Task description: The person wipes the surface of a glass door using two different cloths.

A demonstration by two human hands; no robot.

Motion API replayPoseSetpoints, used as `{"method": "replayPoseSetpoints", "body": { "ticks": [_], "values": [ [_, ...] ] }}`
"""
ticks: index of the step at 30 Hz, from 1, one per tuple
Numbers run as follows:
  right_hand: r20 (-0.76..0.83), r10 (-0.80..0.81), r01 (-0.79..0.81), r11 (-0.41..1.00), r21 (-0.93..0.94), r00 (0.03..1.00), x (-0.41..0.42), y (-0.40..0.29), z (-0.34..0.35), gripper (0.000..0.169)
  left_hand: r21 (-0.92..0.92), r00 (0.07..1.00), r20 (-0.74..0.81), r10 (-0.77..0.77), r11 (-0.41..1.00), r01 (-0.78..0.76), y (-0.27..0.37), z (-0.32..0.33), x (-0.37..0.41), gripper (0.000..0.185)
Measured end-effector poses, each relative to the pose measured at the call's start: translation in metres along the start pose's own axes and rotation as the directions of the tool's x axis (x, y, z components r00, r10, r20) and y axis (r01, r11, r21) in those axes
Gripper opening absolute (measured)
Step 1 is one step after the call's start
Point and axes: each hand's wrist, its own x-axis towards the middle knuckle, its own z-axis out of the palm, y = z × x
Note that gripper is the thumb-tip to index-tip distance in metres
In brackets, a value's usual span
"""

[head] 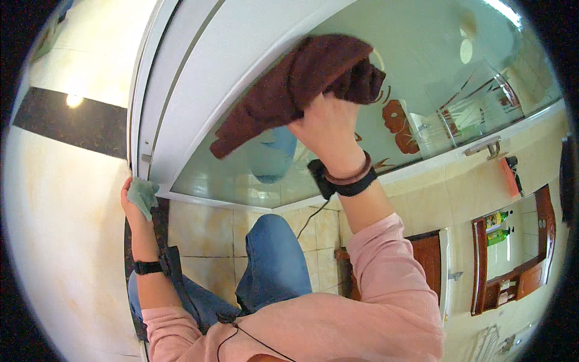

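Observation:
My right hand (328,129) grips a bunched dark brown cloth (312,68) and lies against a glass door panel (280,190) in a white frame. The cloth spreads over the glass, its lower end trailing to the left. My left hand (131,194) is at the frame's lower left corner, closed around a folded grey-green cloth (144,194). Part of that hand is hidden behind the cloth. Brown flower patterns (400,126) show on the glass to the right of my right hand, and reflections cross the panel.
The white door frame (199,81) runs beside a pale tiled wall (59,217) with a dark band. A metal door handle (486,145) is at the right. Beyond it stand a wood-framed mirror (479,267) and a brown door (426,262). A thin cable hangs from my right wrist.

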Motion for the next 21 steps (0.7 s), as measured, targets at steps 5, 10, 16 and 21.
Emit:
{"method": "replayPoseSetpoints", "body": {
  "ticks": [5,10,16,21],
  "values": [
    [-0.049,-0.133,0.131,0.991,-0.041,0.990,-0.027,0.051,-0.003,0.046,0.019,1.000,-0.012,0.003,1.000,-0.003,0.013,0.002,0.000,0.030],
    [-0.037,-0.216,0.207,0.964,-0.167,0.976,-0.020,0.060,-0.008,0.045,-0.033,1.000,0.006,0.019,0.999,-0.019,0.012,0.003,0.000,0.030],
    [-0.205,-0.104,0.109,0.994,0.015,0.973,-0.003,0.041,-0.006,0.050,0.063,0.999,-0.004,-0.032,0.997,0.032,0.004,0.003,-0.001,0.031],
    [-0.089,-0.007,-0.002,0.994,-0.108,0.996,-0.050,0.078,-0.012,0.046,-0.016,0.997,0.037,-0.068,0.997,0.069,0.009,0.006,-0.005,0.032]
  ]
}}
